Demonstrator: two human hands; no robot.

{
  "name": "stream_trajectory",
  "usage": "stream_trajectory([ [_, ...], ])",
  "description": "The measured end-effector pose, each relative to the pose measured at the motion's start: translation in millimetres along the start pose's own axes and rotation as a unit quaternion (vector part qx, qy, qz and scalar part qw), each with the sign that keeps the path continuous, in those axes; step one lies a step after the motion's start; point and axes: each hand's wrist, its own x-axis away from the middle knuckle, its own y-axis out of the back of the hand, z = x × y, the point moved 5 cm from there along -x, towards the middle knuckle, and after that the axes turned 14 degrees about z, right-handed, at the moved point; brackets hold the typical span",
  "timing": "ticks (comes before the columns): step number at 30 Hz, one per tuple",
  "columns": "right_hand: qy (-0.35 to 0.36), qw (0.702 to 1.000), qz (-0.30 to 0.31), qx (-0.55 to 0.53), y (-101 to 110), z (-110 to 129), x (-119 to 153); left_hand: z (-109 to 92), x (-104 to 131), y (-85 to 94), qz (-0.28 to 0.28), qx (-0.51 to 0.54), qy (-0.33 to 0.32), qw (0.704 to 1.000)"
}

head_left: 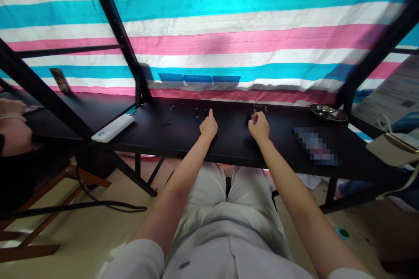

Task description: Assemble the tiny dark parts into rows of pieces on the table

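Both my arms reach forward onto a black table (229,144). My left hand (208,126) rests on the tabletop with the index finger pointing out, its tip next to two small dark parts (200,112). My right hand (258,127) is closed, pinching a small dark object (253,117) between thumb and fingers; what it is I cannot make out. A row of tiny pale bits (259,107) lies just beyond that hand. I sit with white trousers under the table.
A white power bank (113,128) lies on the table's left end. A metal dish (328,113) stands at the right rear. Black frame bars (113,22) rise on both sides. Another person's hand (11,115) is at far left. Striped cloth hangs behind.
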Motion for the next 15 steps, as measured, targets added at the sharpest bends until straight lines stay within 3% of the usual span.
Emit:
stream_trajectory([
  [4,0.013,1.0,-0.006,0.002,0.2,1.2,0.3,-0.7,1.8,3.9,-0.027,0.009,-0.009,1.0],
  [10,0.036,0.999,-0.005,-0.001,-1.6,3.6,1.0,1.7,0.0,0.5,-0.024,0.018,-0.041,0.999],
  [15,0.065,0.998,-0.005,-0.004,-2.3,9.2,2.4,5.5,0.5,0.1,-0.026,0.024,-0.016,0.999],
])
